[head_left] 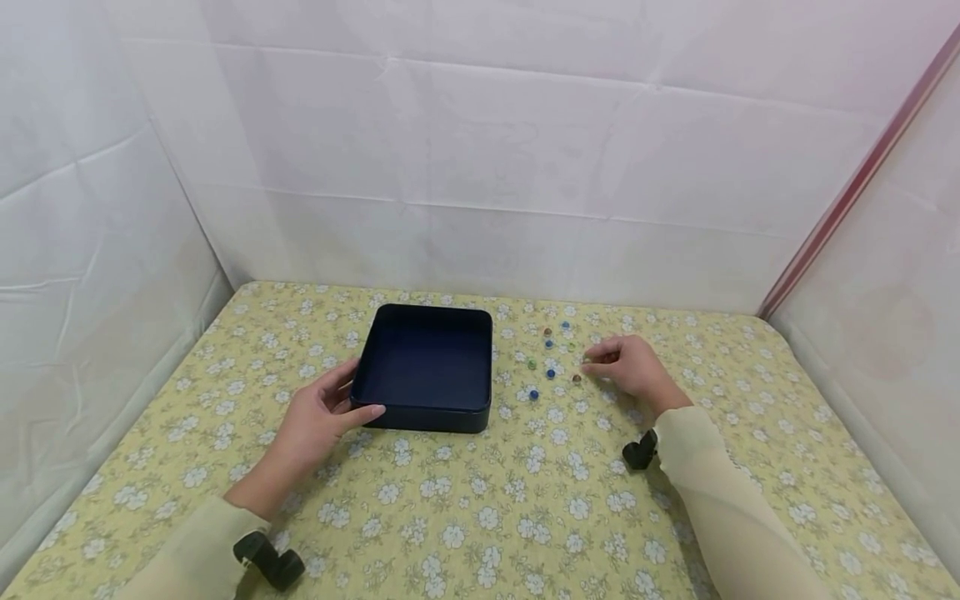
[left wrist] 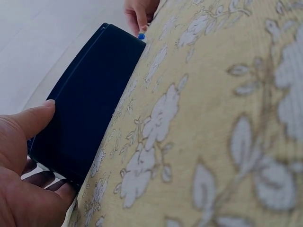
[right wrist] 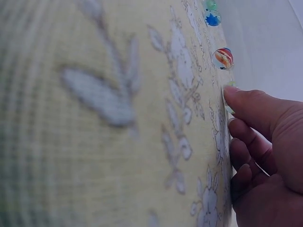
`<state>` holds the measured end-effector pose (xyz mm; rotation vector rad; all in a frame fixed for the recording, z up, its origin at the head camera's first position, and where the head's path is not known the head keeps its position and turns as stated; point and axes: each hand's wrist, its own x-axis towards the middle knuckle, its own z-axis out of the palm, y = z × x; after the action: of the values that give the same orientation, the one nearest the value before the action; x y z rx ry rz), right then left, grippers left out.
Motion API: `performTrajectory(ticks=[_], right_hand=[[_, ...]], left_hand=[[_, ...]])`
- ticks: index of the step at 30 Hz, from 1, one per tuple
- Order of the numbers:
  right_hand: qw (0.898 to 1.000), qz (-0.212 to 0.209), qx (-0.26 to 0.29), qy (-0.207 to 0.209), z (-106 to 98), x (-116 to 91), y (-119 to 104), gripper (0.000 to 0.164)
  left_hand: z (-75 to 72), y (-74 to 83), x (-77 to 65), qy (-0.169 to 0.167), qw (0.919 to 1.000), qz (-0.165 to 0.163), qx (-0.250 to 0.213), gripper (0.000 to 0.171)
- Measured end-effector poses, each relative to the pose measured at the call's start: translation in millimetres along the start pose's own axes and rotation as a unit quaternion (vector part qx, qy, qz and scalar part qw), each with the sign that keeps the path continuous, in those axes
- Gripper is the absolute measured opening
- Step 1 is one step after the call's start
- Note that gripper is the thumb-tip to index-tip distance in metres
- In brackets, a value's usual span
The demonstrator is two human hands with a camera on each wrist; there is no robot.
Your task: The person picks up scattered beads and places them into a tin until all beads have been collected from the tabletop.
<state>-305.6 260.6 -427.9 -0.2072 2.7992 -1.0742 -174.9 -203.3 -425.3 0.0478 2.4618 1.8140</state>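
My left hand [head_left: 318, 421] grips the near left corner of a dark square box [head_left: 422, 421], thumb over the front rim and fingers along its left side. In the left wrist view the box's dark wall [left wrist: 90, 94] lies beside the thumb. My right hand [head_left: 632, 367] reaches low over the cloth at the right, thumb and bent fingers drawn together around a small green glass marble [right wrist: 230, 109], mostly hidden behind the thumb. Close to the fingertips lies an orange-streaked marble [right wrist: 223, 58]. More marbles lie between hand and box, among them a blue one [head_left: 534, 395].
A yellow cloth with white flowers [head_left: 480, 517] covers the table. White sheeting [head_left: 450, 167] hangs behind it and at both sides. A green marble [head_left: 532, 364] and a brown one [head_left: 548, 332] lie right of the box. Black wrist mounts [head_left: 640, 451] sit on both sleeves.
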Motion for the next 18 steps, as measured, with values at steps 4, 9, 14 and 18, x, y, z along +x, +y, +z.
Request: performTrajectory(ticks=[4, 9, 14, 18], right_hand=[[1.000, 0.005, -0.006, 0.002, -0.3, -1.2, 0.3, 0.029], [1.000, 0.007, -0.006, 0.002, -1.1, -1.0, 0.6, 0.028], [1.000, 0.006, -0.003, 0.001, -1.4, 0.0, 1.3, 0.027], [1.000, 0.007, 0.000, 0.000, -1.2, 0.2, 1.8, 0.027]], left_hand=[[-0.2, -0.7, 0.0, -0.002, 1.0000, 0.004, -0.006, 0.089], [-0.3, -1.1, -0.4, -0.003, 0.9999, 0.005, -0.010, 0.088], [-0.4, -1.0, -0.5, -0.002, 0.9999, 0.003, -0.011, 0.088], [-0.6, -1.4, 0.3, -0.001, 1.0000, 0.001, -0.008, 0.088]])
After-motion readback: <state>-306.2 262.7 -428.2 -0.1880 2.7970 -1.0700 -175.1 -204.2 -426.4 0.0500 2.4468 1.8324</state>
